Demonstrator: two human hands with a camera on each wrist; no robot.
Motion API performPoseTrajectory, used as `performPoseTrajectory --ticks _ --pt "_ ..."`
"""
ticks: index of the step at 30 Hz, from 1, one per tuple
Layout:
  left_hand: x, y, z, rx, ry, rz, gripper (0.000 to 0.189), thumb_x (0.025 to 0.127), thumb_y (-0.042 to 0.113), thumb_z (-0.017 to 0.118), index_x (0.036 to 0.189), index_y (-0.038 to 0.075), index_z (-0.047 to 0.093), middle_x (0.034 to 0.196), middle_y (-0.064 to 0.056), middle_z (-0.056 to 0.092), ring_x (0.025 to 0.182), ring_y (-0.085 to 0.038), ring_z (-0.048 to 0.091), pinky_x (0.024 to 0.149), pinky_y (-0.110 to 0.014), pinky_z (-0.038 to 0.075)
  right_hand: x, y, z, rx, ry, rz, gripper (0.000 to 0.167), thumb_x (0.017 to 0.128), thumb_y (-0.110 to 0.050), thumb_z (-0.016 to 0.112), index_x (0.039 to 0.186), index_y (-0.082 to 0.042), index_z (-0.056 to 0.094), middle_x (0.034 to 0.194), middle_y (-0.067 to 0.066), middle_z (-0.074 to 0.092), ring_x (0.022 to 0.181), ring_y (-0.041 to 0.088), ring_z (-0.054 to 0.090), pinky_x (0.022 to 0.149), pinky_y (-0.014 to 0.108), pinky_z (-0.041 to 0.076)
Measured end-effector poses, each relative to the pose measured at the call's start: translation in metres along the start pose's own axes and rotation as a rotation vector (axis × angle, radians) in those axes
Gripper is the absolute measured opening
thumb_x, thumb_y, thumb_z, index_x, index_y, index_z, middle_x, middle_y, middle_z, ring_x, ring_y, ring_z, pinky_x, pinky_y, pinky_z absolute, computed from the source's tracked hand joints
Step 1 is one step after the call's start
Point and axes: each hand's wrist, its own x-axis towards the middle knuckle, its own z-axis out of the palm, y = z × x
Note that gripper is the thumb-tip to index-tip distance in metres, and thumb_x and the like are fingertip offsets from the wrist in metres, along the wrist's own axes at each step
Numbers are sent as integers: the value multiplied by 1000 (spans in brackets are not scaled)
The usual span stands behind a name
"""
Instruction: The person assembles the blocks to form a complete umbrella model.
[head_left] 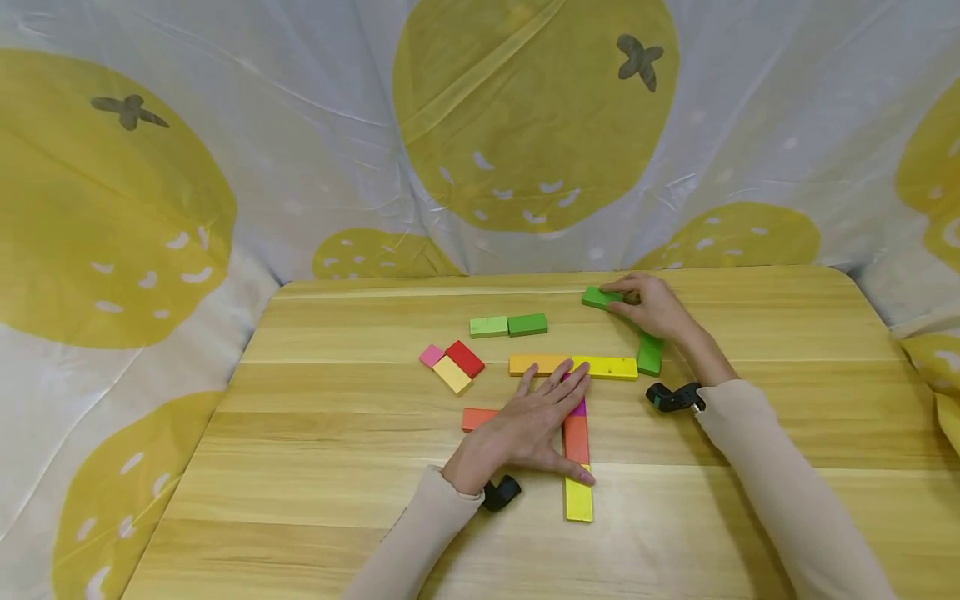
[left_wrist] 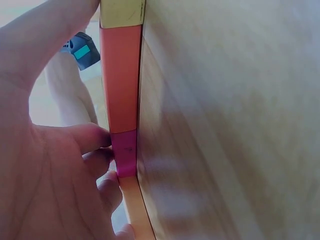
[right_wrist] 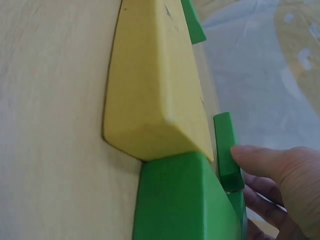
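At the table's far side my right hand point(head_left: 654, 310) pinches a green block point(head_left: 597, 297) between thumb and fingers. In the right wrist view the thumb lies on that block point(right_wrist: 226, 145), and another green block point(right_wrist: 237, 205) shows beside the fingers. My left hand point(head_left: 525, 429) is spread over a column of blocks: its thumb touches the lower yellow block point(head_left: 578, 504), and its fingertips lie around the purple block point(head_left: 579, 408). A coral block point(head_left: 576, 440) sits between those two. Across the top run an orange block point(head_left: 528, 365) and a yellow block point(head_left: 611, 367), with a green block point(head_left: 650, 357) at the right end.
Left of the hands, pink point(head_left: 431, 356), red point(head_left: 465, 358) and pale yellow point(head_left: 453, 375) blocks lie clustered. Behind them are a light green block point(head_left: 489, 327) and a green block point(head_left: 528, 324). Another coral block point(head_left: 478, 418) is partly under the left hand. A patterned curtain point(head_left: 337, 125) borders the table.
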Motion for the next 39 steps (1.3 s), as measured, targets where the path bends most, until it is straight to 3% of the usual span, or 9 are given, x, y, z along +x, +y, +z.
performPoseTrajectory --ticks 6,10,14,19,26,39 --pt "1 0 0 4 4 6 129 78 78 71 168 14 4 176 3 -5 164 -19 -8 132 -57 1 -3 -3 -2 28 -37 26 38 102 -13 67 138 0 65 140 27 59 116 43 61 99 57 51" --pt "1 -1 1 13 9 8 129 78 78 71 168 13 4 177 2 -4 164 -20 -7 132 -57 1 -14 -2 -10 61 -13 70 43 105 -16 62 143 2 59 142 29 56 127 46 57 107 62 48" --pt "0 -1 0 8 2 0 129 78 78 71 168 13 5 176 2 -4 164 -19 -8 132 -58 1 -31 3 -19 61 12 107 46 105 -16 62 145 5 55 130 30 59 120 45 59 104 60 50" --pt "-1 -2 -2 5 -5 -9 129 78 77 72 168 13 4 176 2 -5 164 -19 -9 132 -58 0 -50 13 -23 50 42 128 47 103 -18 65 144 3 57 123 26 64 112 39 63 97 50 53" --pt "-1 -3 -1 -4 -6 -11 130 77 78 72 168 14 4 176 3 -5 164 -19 -10 132 -57 -1 -57 14 -22 37 61 111 40 100 -21 70 135 0 67 116 21 71 104 32 66 80 14 47" --pt "1 0 -2 -11 -17 -6 130 78 77 72 168 15 2 176 4 -7 163 -18 -10 132 -56 -2 -50 16 -19 21 21 59 37 101 -16 69 135 -3 68 120 19 69 104 30 65 82 13 46"
